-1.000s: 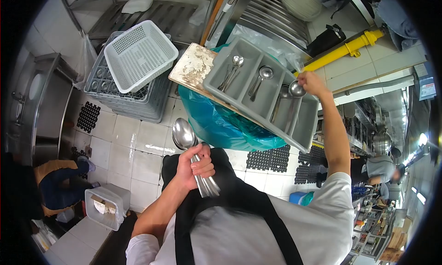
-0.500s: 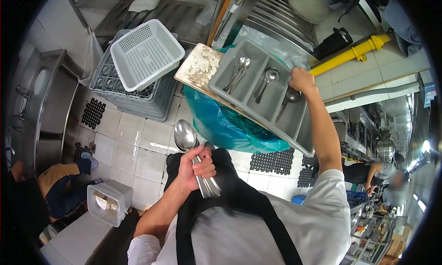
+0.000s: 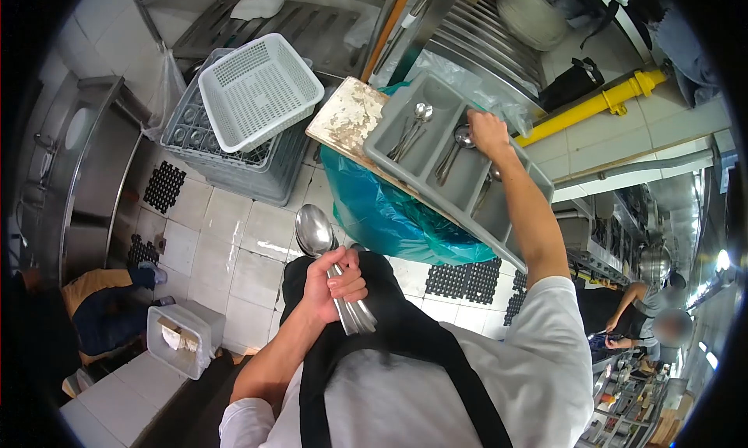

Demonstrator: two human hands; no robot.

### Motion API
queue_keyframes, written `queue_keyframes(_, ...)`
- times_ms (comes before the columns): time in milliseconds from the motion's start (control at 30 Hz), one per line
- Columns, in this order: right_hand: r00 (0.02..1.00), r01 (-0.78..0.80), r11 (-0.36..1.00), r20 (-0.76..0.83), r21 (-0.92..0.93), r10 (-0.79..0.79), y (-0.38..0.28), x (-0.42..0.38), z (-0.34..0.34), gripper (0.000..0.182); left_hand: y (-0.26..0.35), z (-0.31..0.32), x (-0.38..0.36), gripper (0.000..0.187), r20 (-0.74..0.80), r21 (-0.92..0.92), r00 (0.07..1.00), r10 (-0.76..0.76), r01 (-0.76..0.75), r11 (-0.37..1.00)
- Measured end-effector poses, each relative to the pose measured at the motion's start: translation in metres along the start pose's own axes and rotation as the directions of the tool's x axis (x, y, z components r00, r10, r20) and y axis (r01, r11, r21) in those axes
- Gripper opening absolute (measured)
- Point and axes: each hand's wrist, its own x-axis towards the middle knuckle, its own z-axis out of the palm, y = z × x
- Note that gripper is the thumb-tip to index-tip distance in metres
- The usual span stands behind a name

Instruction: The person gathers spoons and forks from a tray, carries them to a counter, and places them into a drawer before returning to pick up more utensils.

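Observation:
A bundle of large metal spoons (image 3: 315, 231) is clasped in my left hand (image 3: 335, 283), bowls up and handles below the fist, in front of the black apron. My right hand (image 3: 488, 133) is over the grey cutlery tray (image 3: 431, 153), at the bowls of the spoons (image 3: 450, 156) in its second compartment. Its fingertips are bent at a spoon bowl; whether they grip it is hard to tell. Small spoons (image 3: 411, 131) lie in the leftmost compartment. More spoons (image 3: 485, 191) lie in the third one, partly hidden by my right forearm.
The tray rests on a worn board (image 3: 347, 121) above a green bag (image 3: 374, 206). Left of it a white basket (image 3: 261, 93) tops stacked grey racks (image 3: 234, 167). A yellow pipe (image 3: 592, 109) runs behind. People are at lower left and far right.
My right hand has moved left along the tray, from the third compartment's spoons to the second's. My left hand still holds its spoons. The view has shifted slightly.

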Motion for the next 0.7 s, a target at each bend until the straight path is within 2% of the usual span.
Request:
queue_keyframes(67, 0.999, 0.024, 0.999, -0.043, 0.043, -0.022, 0.005, 0.0, -0.003, 0.024, -0.001, 0.0, -0.001, 0.035, -0.004, 0.01, 1.0, 0.0, 0.0, 1.0)
queue_keyframes(167, 0.975, 0.13, 0.988, -0.194, 0.083, -0.112, 0.038, 0.007, -0.007, 0.021, -0.001, -0.002, 0.0, 0.035, -0.017, 0.011, 1.0, -0.02, 0.02, 1.0)
queue_keyframes(300, 0.933, 0.218, 0.94, -0.338, 0.264, -0.121, 0.077, -0.008, -0.044, 0.015, -0.001, -0.002, 0.002, 0.035, -0.002, 0.008, 0.999, -0.05, 0.05, 0.999)
queue_keyframes(400, 0.987, 0.126, 0.908, -0.14, 0.4, -0.075, 0.097, -0.029, -0.078, 0.011, -0.002, -0.003, 0.004, 0.035, -0.008, 0.008, 0.998, -0.062, 0.062, 0.998)
queue_keyframes(433, 0.999, 0.053, 0.86, -0.026, 0.507, -0.046, 0.101, -0.036, -0.083, 0.01, -0.001, -0.004, 0.004, 0.035, -0.013, 0.01, 0.998, -0.066, 0.066, 0.998)
queue_keyframes(567, 0.964, -0.078, 0.885, 0.262, 0.46, -0.052, 0.106, -0.06, -0.078, 0.013, 0.0, -0.003, 0.007, 0.035, -0.014, 0.003, 0.996, -0.087, 0.087, 0.996)
queue_keyframes(667, 0.975, 0.111, 0.916, 0.138, 0.386, -0.176, 0.12, -0.07, -0.023, 0.014, 0.0, -0.004, 0.009, 0.035, -0.016, 0.01, 0.995, -0.1, 0.1, 0.995)
queue_keyframes(700, 0.983, 0.067, 0.928, 0.134, 0.366, -0.124, 0.12, -0.072, -0.01, 0.011, 0.0, -0.004, 0.009, 0.035, -0.022, 0.011, 0.994, -0.104, 0.105, 0.994)
